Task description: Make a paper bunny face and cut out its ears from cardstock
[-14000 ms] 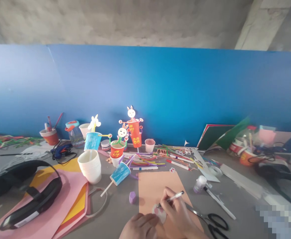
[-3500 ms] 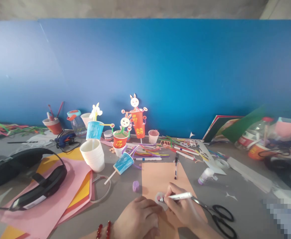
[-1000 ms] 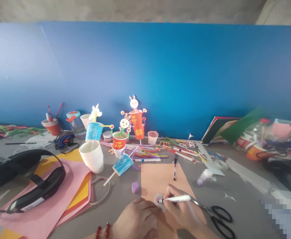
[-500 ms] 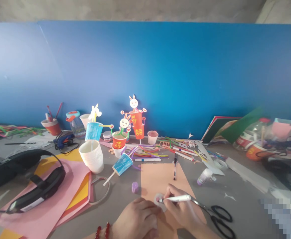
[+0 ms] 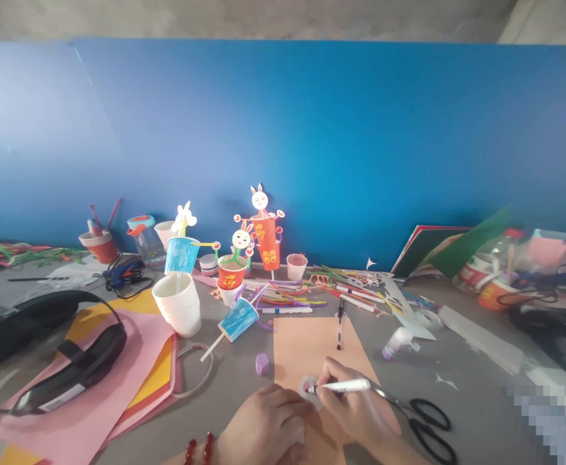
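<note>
My right hand (image 5: 353, 400) grips a white marker pen (image 5: 344, 386), its tip on a small round white paper cutout (image 5: 307, 386). A dark pinkish spot shows inside the cutout. My left hand (image 5: 268, 423), with red beads at the wrist, has its fingers curled together, the tips at the cutout's lower edge, pinning it down. Under both hands lies an orange sheet of paper (image 5: 307, 339). Scissors (image 5: 428, 416) with black handles lie beside my right hand, blades partly hidden by it. A black pen (image 5: 340, 326) rests on the sheet's top right part.
A purple cap (image 5: 262, 364) and a blue paper cup (image 5: 238, 320) on a stick lie left of the sheet. Stacked white cups (image 5: 179, 307), rabbit-faced cup figures (image 5: 265, 232) and scattered markers stand or lie behind. A glue stick (image 5: 397, 343) is right, a black headset (image 5: 70, 355) left.
Almost nothing differs. The marker's tip stays on the cutout, and both hands hold their places; the whole view has shifted very slightly.
</note>
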`<control>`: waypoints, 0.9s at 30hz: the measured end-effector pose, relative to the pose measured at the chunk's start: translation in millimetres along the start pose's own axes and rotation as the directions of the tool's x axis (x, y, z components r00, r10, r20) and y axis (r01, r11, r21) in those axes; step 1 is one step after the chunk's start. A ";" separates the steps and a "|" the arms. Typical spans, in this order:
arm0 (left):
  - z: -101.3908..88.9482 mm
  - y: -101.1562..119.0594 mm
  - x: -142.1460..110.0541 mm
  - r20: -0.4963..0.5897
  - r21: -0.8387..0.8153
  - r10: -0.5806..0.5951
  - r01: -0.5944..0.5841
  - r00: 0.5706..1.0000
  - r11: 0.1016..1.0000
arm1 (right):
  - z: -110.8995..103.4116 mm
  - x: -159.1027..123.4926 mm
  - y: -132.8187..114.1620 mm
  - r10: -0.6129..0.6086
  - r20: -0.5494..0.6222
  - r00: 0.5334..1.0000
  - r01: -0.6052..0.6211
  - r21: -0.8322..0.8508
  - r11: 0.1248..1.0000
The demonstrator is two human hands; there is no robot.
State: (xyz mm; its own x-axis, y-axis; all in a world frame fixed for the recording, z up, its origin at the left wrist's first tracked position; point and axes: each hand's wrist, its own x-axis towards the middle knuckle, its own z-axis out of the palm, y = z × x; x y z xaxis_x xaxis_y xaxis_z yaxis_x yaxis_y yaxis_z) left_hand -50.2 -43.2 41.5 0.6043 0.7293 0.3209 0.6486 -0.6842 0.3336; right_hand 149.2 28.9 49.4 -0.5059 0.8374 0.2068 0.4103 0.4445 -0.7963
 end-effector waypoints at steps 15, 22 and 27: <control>-1.2 0.3 0.7 0.013 0.024 0.007 -0.007 1.000 1.000 | -1.9 0.3 -2.0 -0.019 0.006 1.000 0.019 -0.007 1.000; -0.8 0.4 0.0 0.004 0.006 -0.001 0.001 1.000 1.000 | -0.3 1.2 0.7 -0.032 -0.003 0.999 0.032 0.015 0.999; 0.7 -1.4 0.5 -0.003 0.015 0.008 -0.007 1.000 1.000 | 0.9 0.9 1.8 -0.055 -0.033 0.998 0.056 0.011 0.998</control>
State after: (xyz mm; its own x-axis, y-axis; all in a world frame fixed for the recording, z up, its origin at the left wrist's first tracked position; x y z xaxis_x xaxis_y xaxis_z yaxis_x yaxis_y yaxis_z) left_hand -50.5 -41.9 40.5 0.6079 0.7241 0.3257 0.6510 -0.6894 0.3177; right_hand 148.8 30.1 47.7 -0.5023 0.8216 0.2695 0.3731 0.4871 -0.7896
